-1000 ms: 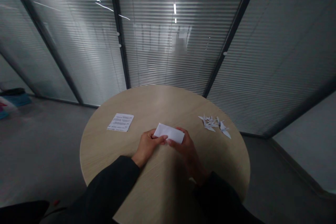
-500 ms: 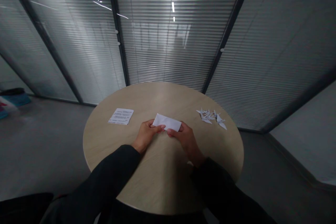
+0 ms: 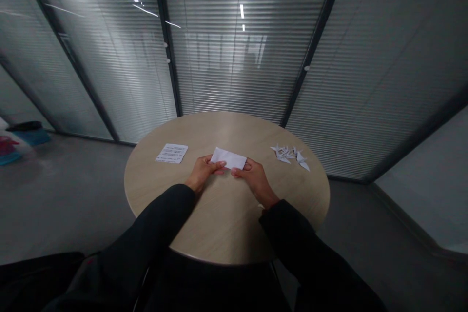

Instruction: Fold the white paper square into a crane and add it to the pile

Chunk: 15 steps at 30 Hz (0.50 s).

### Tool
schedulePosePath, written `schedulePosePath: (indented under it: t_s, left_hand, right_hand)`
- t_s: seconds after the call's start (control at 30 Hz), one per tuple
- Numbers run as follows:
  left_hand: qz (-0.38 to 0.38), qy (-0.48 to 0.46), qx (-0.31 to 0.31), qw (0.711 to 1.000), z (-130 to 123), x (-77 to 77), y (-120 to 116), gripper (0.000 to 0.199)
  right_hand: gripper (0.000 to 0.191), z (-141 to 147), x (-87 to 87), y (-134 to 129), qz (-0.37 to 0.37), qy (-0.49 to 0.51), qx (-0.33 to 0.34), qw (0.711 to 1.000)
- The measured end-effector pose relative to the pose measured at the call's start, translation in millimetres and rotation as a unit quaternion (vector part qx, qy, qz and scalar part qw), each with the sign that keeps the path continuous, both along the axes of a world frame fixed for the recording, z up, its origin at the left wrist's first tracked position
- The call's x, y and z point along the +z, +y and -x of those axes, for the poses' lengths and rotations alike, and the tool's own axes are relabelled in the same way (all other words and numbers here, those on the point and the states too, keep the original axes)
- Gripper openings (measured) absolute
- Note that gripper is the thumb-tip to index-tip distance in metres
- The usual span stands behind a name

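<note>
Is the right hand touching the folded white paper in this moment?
Touching. The head view shows the right hand holding the right end of the folded white paper, with no gap between them.

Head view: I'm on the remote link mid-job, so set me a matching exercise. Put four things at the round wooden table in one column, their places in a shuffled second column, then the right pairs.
Things:
1. White folded paper rectangle
2. White printed sheet
3. Small white origami cranes
4. Person's right hand

Places:
A. Flat on the round light-wood table, left of the folded paper
B. At the right end of the folded paper
C. Clustered on the table, right of the folded paper
D. Between the right hand and the left hand

Pairs: 1-D, 2-A, 3-C, 4-B
</note>
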<state>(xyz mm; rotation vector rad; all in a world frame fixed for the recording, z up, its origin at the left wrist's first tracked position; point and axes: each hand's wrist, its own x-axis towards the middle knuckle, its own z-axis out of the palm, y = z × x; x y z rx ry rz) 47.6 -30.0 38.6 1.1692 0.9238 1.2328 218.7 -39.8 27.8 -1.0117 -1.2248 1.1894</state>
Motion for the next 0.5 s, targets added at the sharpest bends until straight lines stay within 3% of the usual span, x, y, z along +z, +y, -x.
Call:
schedulePosePath:
  t_s: [0.5]
  left_hand:
    - [0.004,-0.017,-0.001,1.0,0.5,1.2,1.3,0.037]
  right_hand:
    - [0.041,-3.7,1.2,2.3,0.013,0.002,0.012,1.0]
